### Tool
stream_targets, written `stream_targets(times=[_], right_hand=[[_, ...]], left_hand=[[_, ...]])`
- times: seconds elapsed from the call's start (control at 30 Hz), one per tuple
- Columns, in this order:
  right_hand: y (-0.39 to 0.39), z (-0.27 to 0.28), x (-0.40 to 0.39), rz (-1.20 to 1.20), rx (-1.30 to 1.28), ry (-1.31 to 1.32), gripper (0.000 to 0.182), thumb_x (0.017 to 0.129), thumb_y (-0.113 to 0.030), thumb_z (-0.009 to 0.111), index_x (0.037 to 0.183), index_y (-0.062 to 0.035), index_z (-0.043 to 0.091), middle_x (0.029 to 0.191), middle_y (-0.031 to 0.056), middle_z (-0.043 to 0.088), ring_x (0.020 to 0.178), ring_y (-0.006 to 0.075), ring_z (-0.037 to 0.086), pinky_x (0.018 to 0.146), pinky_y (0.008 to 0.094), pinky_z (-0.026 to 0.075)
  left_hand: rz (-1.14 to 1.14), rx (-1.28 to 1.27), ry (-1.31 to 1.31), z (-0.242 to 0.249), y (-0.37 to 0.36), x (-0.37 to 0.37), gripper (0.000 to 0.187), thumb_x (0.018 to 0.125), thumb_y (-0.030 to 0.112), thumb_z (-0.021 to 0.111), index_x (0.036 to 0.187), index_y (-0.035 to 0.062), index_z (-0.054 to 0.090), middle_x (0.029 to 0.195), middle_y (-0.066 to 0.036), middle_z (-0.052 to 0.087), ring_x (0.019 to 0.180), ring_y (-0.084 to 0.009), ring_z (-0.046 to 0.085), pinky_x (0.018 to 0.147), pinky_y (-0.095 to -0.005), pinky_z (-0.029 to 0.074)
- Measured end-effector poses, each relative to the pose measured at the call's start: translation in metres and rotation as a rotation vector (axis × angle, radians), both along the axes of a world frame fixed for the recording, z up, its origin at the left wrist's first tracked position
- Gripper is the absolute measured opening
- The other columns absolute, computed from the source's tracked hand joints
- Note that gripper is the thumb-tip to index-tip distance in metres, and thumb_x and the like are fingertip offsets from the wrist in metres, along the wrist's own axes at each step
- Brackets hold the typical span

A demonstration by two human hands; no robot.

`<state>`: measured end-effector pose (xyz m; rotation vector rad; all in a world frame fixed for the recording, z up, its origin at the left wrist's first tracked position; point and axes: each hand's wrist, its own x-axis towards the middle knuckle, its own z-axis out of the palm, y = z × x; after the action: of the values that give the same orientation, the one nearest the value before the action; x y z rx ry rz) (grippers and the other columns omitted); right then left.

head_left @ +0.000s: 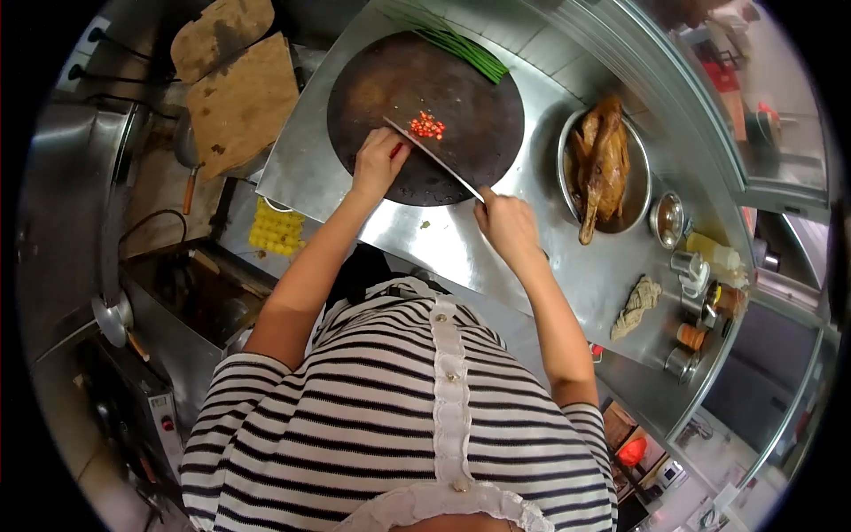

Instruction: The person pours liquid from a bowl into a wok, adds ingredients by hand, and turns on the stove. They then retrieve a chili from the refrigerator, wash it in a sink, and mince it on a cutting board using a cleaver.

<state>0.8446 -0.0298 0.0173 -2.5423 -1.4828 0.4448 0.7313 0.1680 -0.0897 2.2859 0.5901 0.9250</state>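
On a round dark chopping board (372,89) lies a small heap of chopped red chili (427,126). My left hand (379,160) is closed on a piece of red chili (396,151) at the board's near side, its fingertips beside the blade. A kitchen knife (436,160) slants across the board, seen nearly edge-on, its far end near the heap. My right hand (508,222) grips the knife's handle just off the board's near right edge; the handle is mostly hidden in the fist. Long green scallions (461,53) rest along the board's far edge.
A steel bowl (644,197) with a whole browned bird (606,164) stands right on the steel counter (558,266). Nearby are a crumpled cloth (636,307), a small metal bowl (667,219) and several containers. Yellow egg trays (276,229) sit lower left, by a wok area.
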Motion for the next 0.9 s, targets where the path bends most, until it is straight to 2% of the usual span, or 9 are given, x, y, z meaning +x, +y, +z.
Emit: stream_targets(times=[0.1, 0.17, 0.23, 0.37, 0.43, 0.47, 0.53, 0.67, 0.9], right_hand=[[0.006, 0.0, -0.007, 0.001, -0.082, -0.029, 0.014, 0.079, -0.016, 0.052, 0.086, -0.0054, 0.057, 0.061, 0.0186, 0.059, 0.058, 0.0339, 0.06, 0.055, 0.0432, 0.048], [0.03, -0.025, -0.012, 0.003, -0.039, -0.08, 0.014, 0.077, -0.012, 0.051, 0.087, -0.006, 0.057, 0.061, 0.0189, 0.059, 0.058, 0.0343, 0.061, 0.053, 0.0427, 0.049], [0.034, -0.021, -0.01, -0.004, -0.002, -0.079, 0.012, 0.079, -0.013, 0.05, 0.082, -0.0036, 0.056, 0.063, 0.0194, 0.06, 0.061, 0.0331, 0.062, 0.056, 0.0422, 0.05], [0.026, -0.003, 0.004, -0.073, 0.026, 0.032, 0.014, 0.08, -0.017, 0.051, 0.083, -0.0065, 0.059, 0.064, 0.0192, 0.06, 0.063, 0.0342, 0.061, 0.061, 0.0429, 0.049], [0.013, -0.002, -0.003, -0.076, -0.005, 0.021, 0.014, 0.079, -0.018, 0.051, 0.083, -0.0068, 0.059, 0.064, 0.0191, 0.06, 0.064, 0.0338, 0.061, 0.062, 0.0429, 0.049], [0.005, -0.002, -0.006, -0.071, 0.049, 0.026, 0.012, 0.079, -0.016, 0.055, 0.084, -0.0056, 0.058, 0.059, 0.0175, 0.058, 0.057, 0.0344, 0.058, 0.055, 0.0427, 0.046], [-0.004, -0.004, -0.012, -0.073, 0.055, 0.018, 0.012, 0.079, -0.016, 0.056, 0.084, -0.0056, 0.058, 0.059, 0.0169, 0.058, 0.056, 0.0334, 0.058, 0.054, 0.042, 0.047], [-0.012, -0.013, -0.017, -0.03, 0.048, -0.078, 0.012, 0.078, -0.016, 0.057, 0.084, -0.0061, 0.058, 0.061, 0.0167, 0.059, 0.054, 0.0316, 0.059, 0.051, 0.0412, 0.047], [0.017, -0.024, -0.02, 0.034, -0.06, -0.146, 0.013, 0.079, -0.012, 0.049, 0.088, -0.0058, 0.057, 0.064, 0.0171, 0.061, 0.056, 0.031, 0.061, 0.052, 0.04, 0.05]], left_hand=[[-0.001, 0.012, 0.002, 0.004, 0.001, 0.0, 0.015, 0.069, 0.003, 0.066, 0.084, 0.0015, 0.062, 0.088, -0.012, 0.059, 0.082, -0.0321, 0.056, 0.072, -0.037, 0.047], [-0.012, 0.025, 0.007, 0.006, 0.001, -0.002, 0.015, 0.069, 0.003, 0.066, 0.083, 0.0015, 0.062, 0.086, -0.012, 0.06, 0.081, -0.0319, 0.056, 0.072, -0.0368, 0.047], [0.002, 0.041, 0.014, 0.008, 0.001, 0.001, 0.013, 0.071, 0.004, 0.065, 0.083, 0.0012, 0.063, 0.085, -0.012, 0.06, 0.08, -0.0315, 0.057, 0.072, -0.037, 0.047], [-0.035, 0.087, 0.015, 0.0, -0.003, 0.002, 0.012, 0.075, 0.009, 0.065, 0.083, 0.0002, 0.062, 0.086, -0.011, 0.059, 0.081, -0.0301, 0.055, 0.072, -0.0369, 0.046], [-0.021, 0.077, 0.025, 0.009, -0.006, -0.002, 0.014, 0.074, 0.009, 0.065, 0.085, 0.0005, 0.062, 0.089, -0.011, 0.058, 0.084, -0.0303, 0.055, 0.074, -0.0368, 0.046], [-0.011, 0.069, 0.033, 0.014, -0.007, -0.004, 0.016, 0.074, 0.009, 0.065, 0.087, 0.0007, 0.062, 0.091, -0.011, 0.057, 0.086, -0.0304, 0.054, 0.075, -0.0367, 0.046], [-0.041, 0.064, 0.048, 0.02, -0.008, -0.008, 0.019, 0.073, 0.008, 0.065, 0.09, 0.0012, 0.062, 0.094, -0.012, 0.057, 0.088, -0.0313, 0.054, 0.077, -0.0368, 0.045], [-0.081, 0.059, 0.048, 0.008, -0.004, -0.012, 0.023, 0.07, 0.005, 0.066, 0.092, 0.002, 0.062, 0.097, -0.013, 0.057, 0.091, -0.0325, 0.054, 0.08, -0.037, 0.045], [-0.028, 0.049, 0.057, -0.008, -0.002, -0.012, 0.021, 0.067, 0.003, 0.067, 0.088, 0.002, 0.064, 0.094, -0.014, 0.06, 0.091, -0.0319, 0.056, 0.079, -0.0358, 0.047]])
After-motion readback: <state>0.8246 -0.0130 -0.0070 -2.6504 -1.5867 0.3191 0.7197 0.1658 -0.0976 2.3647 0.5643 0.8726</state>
